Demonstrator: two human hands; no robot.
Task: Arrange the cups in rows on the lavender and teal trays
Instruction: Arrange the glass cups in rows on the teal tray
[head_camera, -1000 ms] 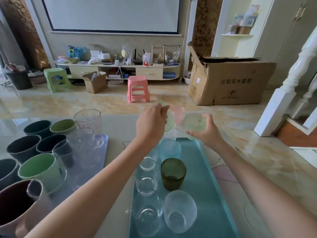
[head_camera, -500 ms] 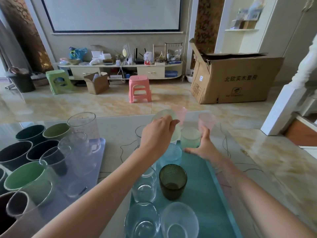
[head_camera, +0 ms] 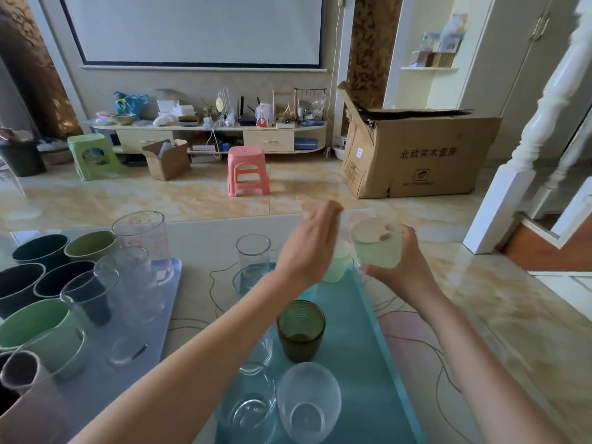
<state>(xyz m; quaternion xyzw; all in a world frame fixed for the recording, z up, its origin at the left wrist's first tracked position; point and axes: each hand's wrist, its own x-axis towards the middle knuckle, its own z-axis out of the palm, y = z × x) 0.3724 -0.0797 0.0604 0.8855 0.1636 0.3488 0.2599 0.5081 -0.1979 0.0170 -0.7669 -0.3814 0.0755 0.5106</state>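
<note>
The teal tray (head_camera: 358, 347) lies under both forearms. Above its far right corner the right hand (head_camera: 407, 270) grips a pale green cup (head_camera: 378, 248) — lifted, tilted. The left hand (head_camera: 307, 245) hovers just beside it, its grip unclear.

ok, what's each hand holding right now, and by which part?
Right hand holds a frosted pale-green plastic cup, grip around its side wall, lifted above the teal tray. What the left hand holds cannot be told.
</note>
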